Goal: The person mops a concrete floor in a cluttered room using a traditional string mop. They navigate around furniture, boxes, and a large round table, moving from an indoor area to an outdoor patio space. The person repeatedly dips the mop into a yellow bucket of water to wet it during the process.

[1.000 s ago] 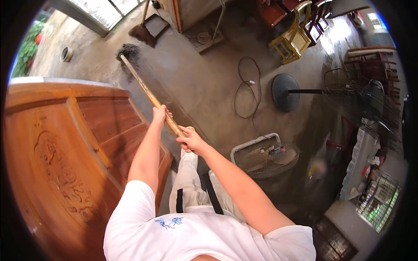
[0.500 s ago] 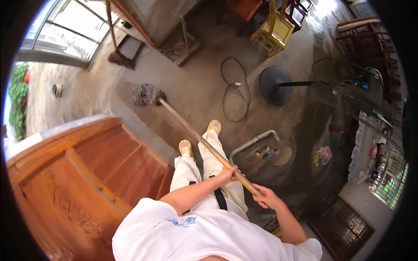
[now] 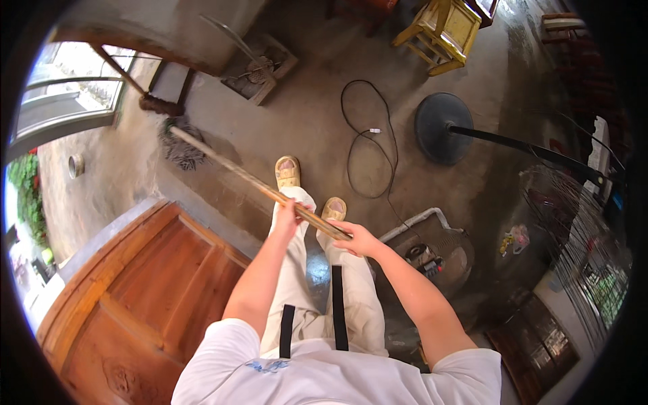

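Both hands grip a long wooden broom handle [image 3: 236,172] that runs up and to the left. My left hand [image 3: 287,214] is closed around the shaft farther down it. My right hand [image 3: 354,237] is closed on the handle's near end. The dark bristle head [image 3: 181,150] rests on the concrete floor at the far left, close to a wooden post's base. My two feet in tan sandals [image 3: 288,172] stand just beyond the hands.
A carved wooden door panel [image 3: 142,297] lies flat at lower left. A standing fan's round black base [image 3: 442,128] and pole are at right, a black cable [image 3: 368,142] looped beside it. A yellow stool [image 3: 449,30] stands at the top. A white-framed basin [image 3: 425,236] sits right of my legs.
The broom head has swept left along the floor toward the post. My hands have shifted up and left with the handle, and the view has tilted with them.
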{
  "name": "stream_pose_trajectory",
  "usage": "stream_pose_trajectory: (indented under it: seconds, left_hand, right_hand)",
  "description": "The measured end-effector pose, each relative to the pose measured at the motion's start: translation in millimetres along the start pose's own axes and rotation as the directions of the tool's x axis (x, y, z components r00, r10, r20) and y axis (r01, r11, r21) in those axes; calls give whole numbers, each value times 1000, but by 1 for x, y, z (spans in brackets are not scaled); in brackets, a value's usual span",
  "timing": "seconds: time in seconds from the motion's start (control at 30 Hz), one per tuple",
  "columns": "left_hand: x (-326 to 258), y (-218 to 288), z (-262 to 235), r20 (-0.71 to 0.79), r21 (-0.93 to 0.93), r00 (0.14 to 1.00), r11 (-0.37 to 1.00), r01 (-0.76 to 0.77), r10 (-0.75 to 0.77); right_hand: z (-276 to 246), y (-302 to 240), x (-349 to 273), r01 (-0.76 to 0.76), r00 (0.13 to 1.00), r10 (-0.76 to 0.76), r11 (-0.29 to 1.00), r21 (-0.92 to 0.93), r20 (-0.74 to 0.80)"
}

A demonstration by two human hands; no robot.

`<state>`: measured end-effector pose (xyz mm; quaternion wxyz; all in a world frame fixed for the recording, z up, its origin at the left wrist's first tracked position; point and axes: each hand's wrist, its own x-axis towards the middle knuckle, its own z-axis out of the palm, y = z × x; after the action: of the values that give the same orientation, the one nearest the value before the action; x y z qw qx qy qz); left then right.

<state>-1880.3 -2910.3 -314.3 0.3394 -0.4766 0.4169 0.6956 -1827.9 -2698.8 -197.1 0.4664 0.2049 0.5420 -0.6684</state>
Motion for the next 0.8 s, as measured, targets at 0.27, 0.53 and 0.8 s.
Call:
stream_pose_trajectory:
  seconds: [0.27, 0.53, 0.8]
  left_hand:
    - [104, 42, 5, -13, 0, 998, 998, -66, 66]
    - [124, 56, 29, -13, -17, 1000, 1000, -13, 12]
    - [105, 34, 12, -63, -35, 994, 996, -87, 85]
  right_hand:
    - [-210, 169, 298, -112, 822, 45, 990, -83, -567]
    - [-254, 157, 400, 28, 792, 119, 973, 229, -598]
    - [-231, 112, 341, -176, 869, 211, 977, 119, -447]
